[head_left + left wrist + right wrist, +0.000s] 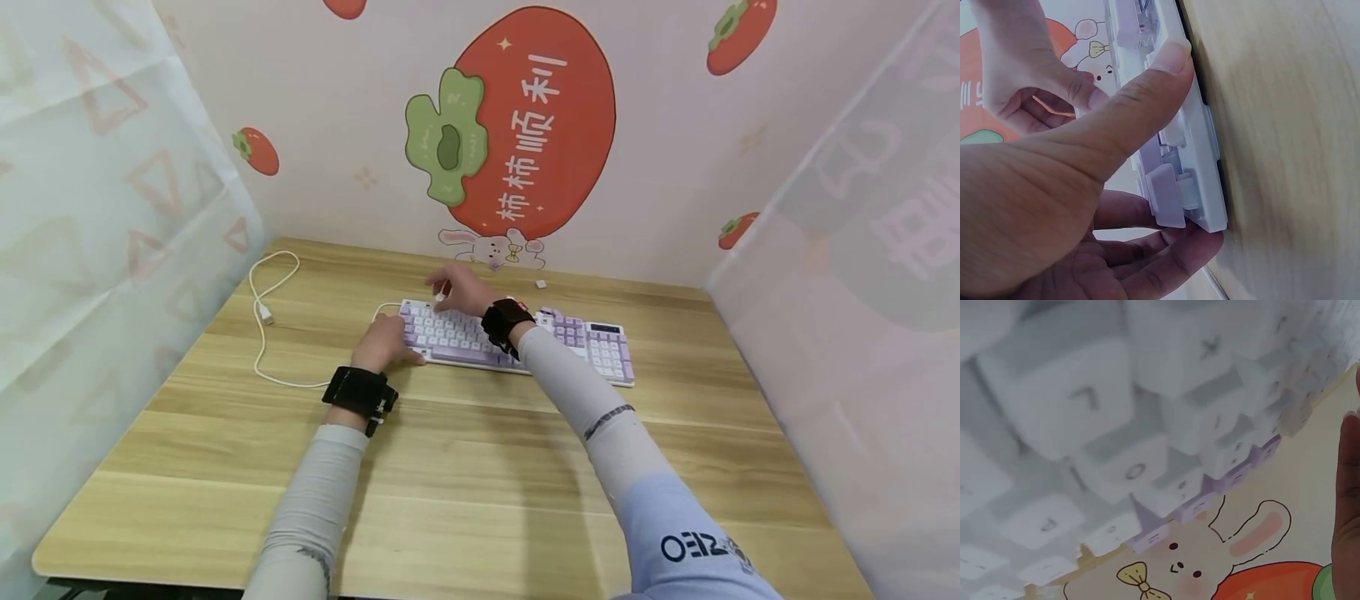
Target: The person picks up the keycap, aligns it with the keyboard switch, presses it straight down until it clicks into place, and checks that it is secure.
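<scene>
A white and lilac keyboard (465, 337) lies on the wooden table. At its left end my left hand (382, 340) grips the corner, the thumb (1147, 87) over the front edge and the fingers curled around the side. Over the keyboard's upper left part, my right hand (467, 290) pinches a small white piece (441, 296) that looks like a keycap; its exact shape is too small to make out. Part of the right hand (1349, 481) shows at the edge of the right wrist view, beside the white keys (1060, 406).
A loose white keycap (541, 284) lies behind the keyboard, near the wall. The white cable (262, 342) loops over the table on the left, its USB plug (266, 315) lying there. Printed curtains (112, 208) hang at both sides.
</scene>
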